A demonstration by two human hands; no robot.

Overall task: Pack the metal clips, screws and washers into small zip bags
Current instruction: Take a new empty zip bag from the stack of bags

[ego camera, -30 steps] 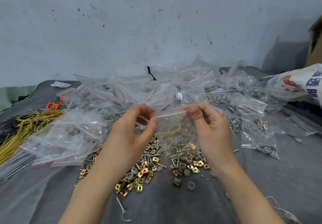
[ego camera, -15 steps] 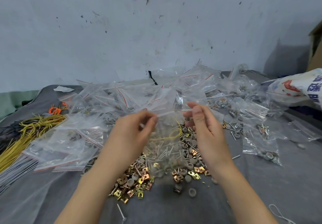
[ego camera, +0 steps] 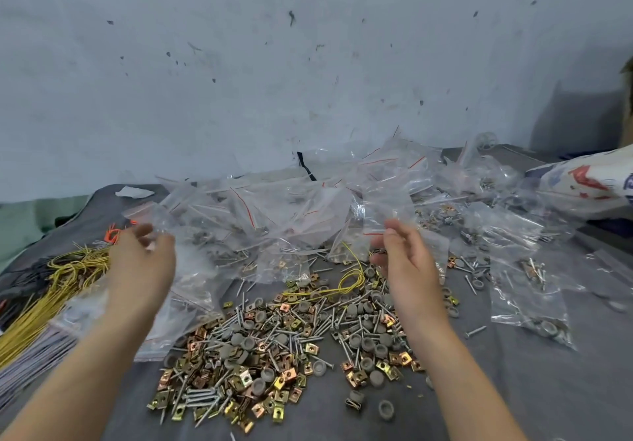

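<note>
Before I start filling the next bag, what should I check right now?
1. Left hand free: cannot tell. It is blurred against the filled bags.
2. Right hand free: cannot tell. Its fingers are loosely curled at the lower edge of an empty bag.
3. Empty bag close by: ok.
4. Pile of clips, screws and washers between the hands: ok.
5. Pile free of strays: not ok. A yellow wire loops across it.
</note>
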